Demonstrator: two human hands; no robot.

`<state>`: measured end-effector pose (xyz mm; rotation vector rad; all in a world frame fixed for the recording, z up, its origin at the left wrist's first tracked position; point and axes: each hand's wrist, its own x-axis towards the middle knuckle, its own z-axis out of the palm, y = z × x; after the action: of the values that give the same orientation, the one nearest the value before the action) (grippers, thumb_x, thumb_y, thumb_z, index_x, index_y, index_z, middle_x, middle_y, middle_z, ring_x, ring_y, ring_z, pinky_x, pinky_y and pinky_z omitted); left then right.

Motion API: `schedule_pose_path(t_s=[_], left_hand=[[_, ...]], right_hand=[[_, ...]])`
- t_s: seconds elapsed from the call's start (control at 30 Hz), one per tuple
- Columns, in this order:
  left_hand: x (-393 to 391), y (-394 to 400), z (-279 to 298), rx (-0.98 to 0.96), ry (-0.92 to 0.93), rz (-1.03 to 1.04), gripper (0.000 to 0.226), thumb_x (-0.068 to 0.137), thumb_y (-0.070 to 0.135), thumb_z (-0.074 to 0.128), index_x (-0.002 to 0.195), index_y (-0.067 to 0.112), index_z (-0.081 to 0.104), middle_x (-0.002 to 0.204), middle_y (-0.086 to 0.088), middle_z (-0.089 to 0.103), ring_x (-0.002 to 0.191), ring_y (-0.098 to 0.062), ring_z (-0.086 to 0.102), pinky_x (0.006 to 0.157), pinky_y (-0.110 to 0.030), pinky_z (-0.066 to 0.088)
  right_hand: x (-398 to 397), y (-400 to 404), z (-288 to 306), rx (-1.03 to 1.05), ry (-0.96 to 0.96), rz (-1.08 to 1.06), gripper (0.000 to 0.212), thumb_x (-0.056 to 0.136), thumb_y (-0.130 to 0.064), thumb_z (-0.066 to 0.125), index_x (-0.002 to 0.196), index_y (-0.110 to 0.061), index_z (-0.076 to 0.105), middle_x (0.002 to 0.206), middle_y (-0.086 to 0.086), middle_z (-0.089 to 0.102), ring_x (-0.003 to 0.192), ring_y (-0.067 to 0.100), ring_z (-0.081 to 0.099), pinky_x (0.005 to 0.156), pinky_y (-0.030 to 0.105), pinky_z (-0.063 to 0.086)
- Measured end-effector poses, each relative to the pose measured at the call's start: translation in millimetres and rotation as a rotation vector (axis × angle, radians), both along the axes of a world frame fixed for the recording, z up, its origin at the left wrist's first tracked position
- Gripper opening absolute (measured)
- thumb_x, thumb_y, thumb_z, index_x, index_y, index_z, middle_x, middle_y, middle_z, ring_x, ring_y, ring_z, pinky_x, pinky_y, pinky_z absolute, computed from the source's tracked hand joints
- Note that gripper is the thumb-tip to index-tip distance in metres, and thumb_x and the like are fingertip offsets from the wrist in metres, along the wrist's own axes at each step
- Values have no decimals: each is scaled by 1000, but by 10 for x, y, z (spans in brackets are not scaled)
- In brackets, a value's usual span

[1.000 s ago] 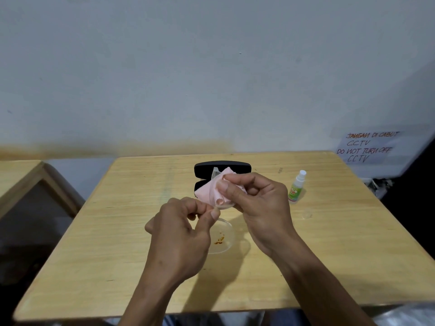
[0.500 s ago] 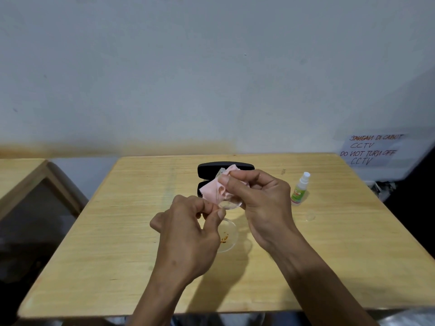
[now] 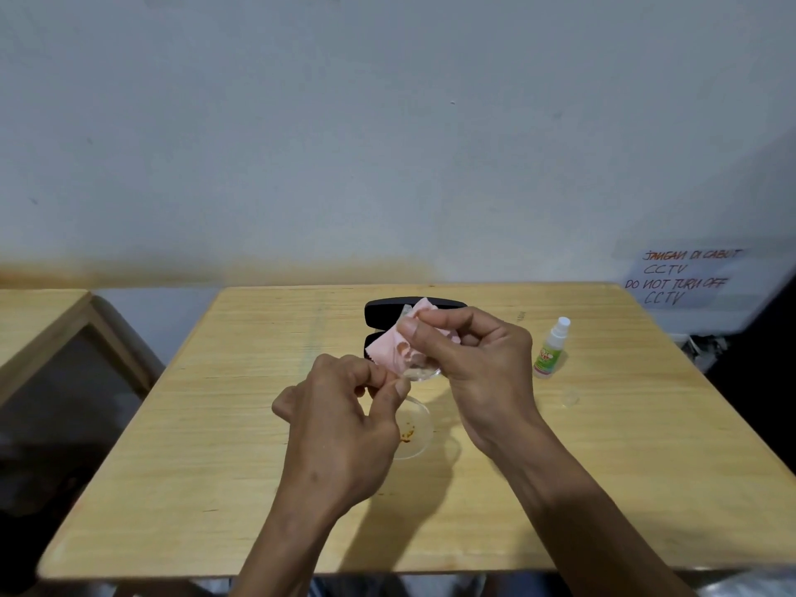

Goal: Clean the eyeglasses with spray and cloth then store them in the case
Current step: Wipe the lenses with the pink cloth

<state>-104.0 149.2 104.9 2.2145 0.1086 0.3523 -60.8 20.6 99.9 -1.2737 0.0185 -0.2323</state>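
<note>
Clear-framed eyeglasses hang above the wooden table; the lower lens carries an orange-brown smear. My left hand pinches the frame at its middle. My right hand pinches a pink cloth round the upper lens, thumb on top. An open black case lies behind the cloth, partly hidden. A small white spray bottle with a green label stands to the right of my right hand.
A second wooden table stands at the left with a gap between. A handwritten paper sign hangs on the wall at the right. Dark clutter lies past the table's right edge.
My right hand has shifted the cloth slightly on the upper lens, and both hands with the glasses have drifted a little to the right. The bottle and case stay put.
</note>
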Motion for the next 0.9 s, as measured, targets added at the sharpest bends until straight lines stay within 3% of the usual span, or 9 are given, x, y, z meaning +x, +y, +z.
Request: schedule_pose_path(t_s=[0.1,0.2,0.3,0.47,0.53,0.6,0.77,0.9], left_hand=[[14,21,-16,-22,0,18,24,84,35,70,62,28,65,79,10,56,73,-13,49,69,-23,15],[-2,28,-17,-52,-9,10,25,85,36,70,62,27,66,75,11,55,71,-8,48,73,-25,17],[-21,19,-24,-30,-1,-1,23,85,35,70,63,28,66,78,12,54,70,-8,48,80,-28,20],[-6,-22,14,-52,-36,11,25,83,32,73,61,27,64,71,12,57,70,-10,53,75,-25,17],[12,-16,29,-147,-35,22,22,80,37,73,62,26,67,67,13,60,70,-8,55,89,-39,33],[4,4,66,-187,-34,15,10,74,45,67,75,35,69,73,25,62,68,-12,55,85,-58,47],[-19,21,76,-162,-6,2,12,70,50,64,76,40,69,75,8,62,83,-23,58,85,-57,48],[-16,11,87,-123,-5,-33,6,77,43,72,77,46,67,77,9,60,70,-18,50,81,-57,50]], right_hand=[[-44,11,-44,-107,-15,6,17,66,-7,91,78,-11,79,79,4,80,77,17,78,76,31,62],[-90,-24,-54,-157,-22,38,16,66,-5,91,75,-11,79,78,4,80,74,14,76,69,25,59],[-54,-52,-20,-117,-6,37,14,68,-3,90,75,-7,79,75,5,79,71,14,75,69,24,58],[9,3,17,-52,-7,15,14,67,-5,90,73,-11,78,74,5,79,72,18,76,73,29,59],[-16,-7,11,-124,-26,34,15,67,-7,91,73,-12,78,76,1,79,75,12,76,72,23,57],[-45,-54,-5,-200,-57,61,16,67,-7,91,75,-12,78,74,1,79,71,10,74,69,21,56],[-65,-278,-13,-272,-106,119,18,63,-3,91,69,-15,79,70,1,78,67,11,71,67,22,55],[-44,-361,-13,-266,-120,99,15,66,-1,89,71,-11,79,70,1,78,71,11,74,68,20,56]])
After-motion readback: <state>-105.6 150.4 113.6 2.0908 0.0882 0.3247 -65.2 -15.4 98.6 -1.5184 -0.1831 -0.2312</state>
